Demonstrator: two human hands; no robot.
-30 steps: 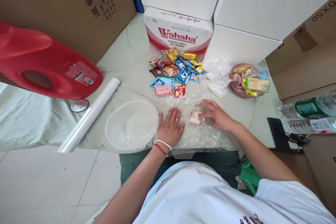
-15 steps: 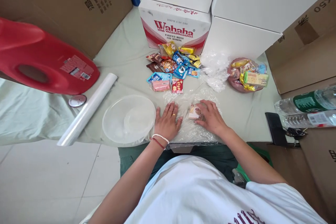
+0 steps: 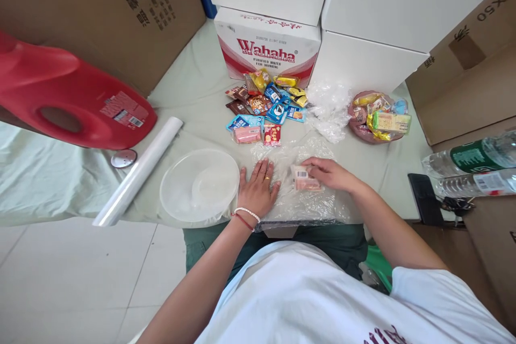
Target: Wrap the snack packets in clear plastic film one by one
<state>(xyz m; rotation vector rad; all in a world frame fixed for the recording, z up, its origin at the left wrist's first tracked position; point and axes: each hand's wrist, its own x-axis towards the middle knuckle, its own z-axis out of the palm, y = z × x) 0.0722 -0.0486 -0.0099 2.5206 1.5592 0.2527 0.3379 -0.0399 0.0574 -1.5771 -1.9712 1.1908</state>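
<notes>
My left hand (image 3: 257, 189) lies flat with its fingers spread, pressing on the left part of a sheet of clear plastic film (image 3: 282, 204) along the table's front edge. My right hand (image 3: 328, 173) pinches a small snack pack (image 3: 306, 180) over the film. The pack has a pale label with a barcode and a pinkish lower part. To the left of my left hand stands a wide translucent plastic bowl (image 3: 173, 185). Beyond the film lie several wrapped snacks (image 3: 278, 110), among them a pink pack (image 3: 247, 135) and a red packet (image 3: 272, 135).
A roll of cling film (image 3: 141, 169) and a round tin (image 3: 123, 158) lie left, beside a large red jug (image 3: 80, 102). Crumpled film (image 3: 330, 110) and a pink bowl of snacks (image 3: 357, 131) are back right. Bottles (image 3: 471, 183) and a phone (image 3: 424, 199) lie at far right.
My right hand has turned the snack pack, so its barcode side now shows, and the fingers have closed in on it. My left hand stays in place on the film.
</notes>
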